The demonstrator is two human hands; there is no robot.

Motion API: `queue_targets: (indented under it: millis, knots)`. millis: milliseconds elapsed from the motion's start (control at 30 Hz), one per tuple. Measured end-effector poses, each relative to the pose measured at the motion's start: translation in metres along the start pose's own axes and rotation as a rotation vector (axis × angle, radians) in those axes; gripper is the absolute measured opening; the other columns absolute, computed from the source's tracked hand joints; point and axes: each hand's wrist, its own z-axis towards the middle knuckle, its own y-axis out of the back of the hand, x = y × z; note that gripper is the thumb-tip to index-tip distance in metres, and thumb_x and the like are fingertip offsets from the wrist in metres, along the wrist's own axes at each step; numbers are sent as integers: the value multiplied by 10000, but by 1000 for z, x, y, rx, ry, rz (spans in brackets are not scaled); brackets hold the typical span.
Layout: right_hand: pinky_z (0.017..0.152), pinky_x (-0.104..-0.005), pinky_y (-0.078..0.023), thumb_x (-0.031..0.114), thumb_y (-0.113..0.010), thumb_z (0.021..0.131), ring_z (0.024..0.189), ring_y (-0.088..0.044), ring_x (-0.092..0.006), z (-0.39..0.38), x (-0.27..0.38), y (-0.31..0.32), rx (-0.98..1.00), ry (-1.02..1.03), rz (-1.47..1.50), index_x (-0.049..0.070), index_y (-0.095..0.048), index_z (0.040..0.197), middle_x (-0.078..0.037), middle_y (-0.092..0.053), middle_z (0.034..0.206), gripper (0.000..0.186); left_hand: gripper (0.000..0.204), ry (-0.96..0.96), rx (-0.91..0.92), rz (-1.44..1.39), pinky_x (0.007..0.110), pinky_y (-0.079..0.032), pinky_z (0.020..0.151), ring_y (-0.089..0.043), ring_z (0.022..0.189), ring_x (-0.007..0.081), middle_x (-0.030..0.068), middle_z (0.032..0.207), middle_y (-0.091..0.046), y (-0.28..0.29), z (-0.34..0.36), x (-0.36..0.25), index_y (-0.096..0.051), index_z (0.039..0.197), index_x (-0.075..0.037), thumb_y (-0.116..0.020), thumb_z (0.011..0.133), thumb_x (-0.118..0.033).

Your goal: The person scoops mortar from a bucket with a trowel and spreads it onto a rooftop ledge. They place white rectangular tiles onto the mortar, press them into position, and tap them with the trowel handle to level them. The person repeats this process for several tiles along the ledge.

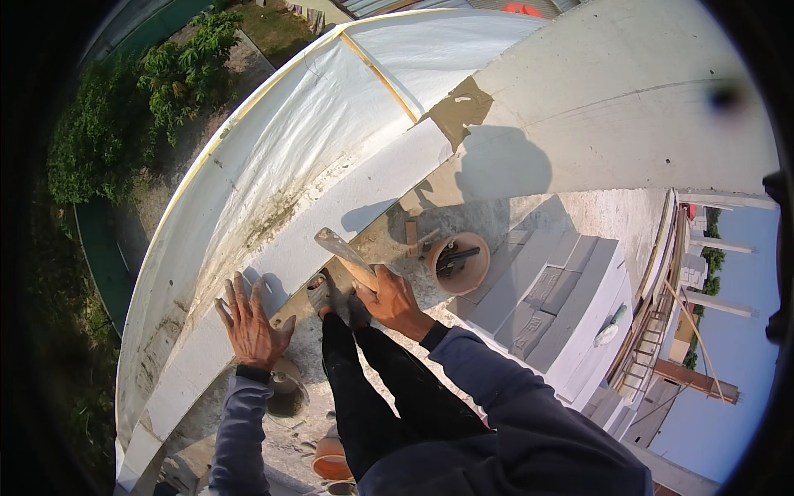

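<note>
A row of pale lightweight blocks (364,194) runs diagonally in front of me, forming a low wall. My left hand (252,326) lies with fingers spread on the near part of this row, palm down and holding nothing. In my right hand (393,302) is a wooden-handled tool (351,256), fingers wrapped round its lower end. The tool's flat greyish end points away from me, over the wall's inner edge; its exact kind cannot be told. Wet-looking grey mortar (459,112) covers the spot where the row meets the concrete wall.
An orange bucket (459,263) with tools inside stands right of my feet. A bucket with grey residue (288,393) sits below my left hand. Stacked blocks (546,289) rise at right, a ladder (641,339) beyond. White sheeting (273,132) hangs outside the wall, above lower ground with trees.
</note>
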Motion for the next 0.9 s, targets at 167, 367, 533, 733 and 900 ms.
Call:
queue_targets:
  millis: [167, 367, 533, 733, 900]
  knots:
    - [664, -549, -524, 252, -750, 947, 729, -682, -502, -17, -42, 5, -93, -220, -32, -77, -577, 1053, -289, -681, 803, 387, 1101, -249, 72, -4, 649, -86, 1297, -160, 1619, 414, 195, 1749, -178, 0, 93, -87, -289, 1673, -236, -842, 769, -539]
    - [687, -584, -523, 300, -744, 959, 750, -676, -533, 5, -78, 57, -252, -295, -28, -53, -592, 982, -324, -679, 822, 385, 1061, -228, 98, -30, 667, -187, 1260, -246, 1564, 472, 222, 1716, -211, -8, 159, -151, -275, 1679, -298, -833, 786, -426]
    - [694, -563, -560, 287, -746, 962, 776, -701, -512, 45, -92, 81, -405, -208, -207, -81, -601, 1086, -314, -693, 849, 414, 1026, -248, 29, -13, 676, -258, 1200, -367, 1448, 513, 270, 1644, -284, -17, 165, -155, -275, 1679, -290, -789, 790, -288]
    - [691, -520, -609, 316, -690, 996, 752, -734, -463, 92, -86, 90, -189, -320, -384, -110, -606, 1158, -289, -716, 860, 464, 1040, -246, 90, -23, 679, -259, 1190, -373, 1439, 512, 298, 1626, -298, -15, 168, -157, -255, 1691, -300, -788, 797, -302]
    - [664, -506, -611, 348, -670, 1017, 700, -736, -438, 97, -84, 91, -186, -223, -390, -79, -615, 1064, -265, -712, 798, 432, 1085, -257, 70, -28, 670, -246, 1198, -352, 1452, 526, 305, 1636, -289, -16, 166, -158, -232, 1700, -303, -808, 781, -300]
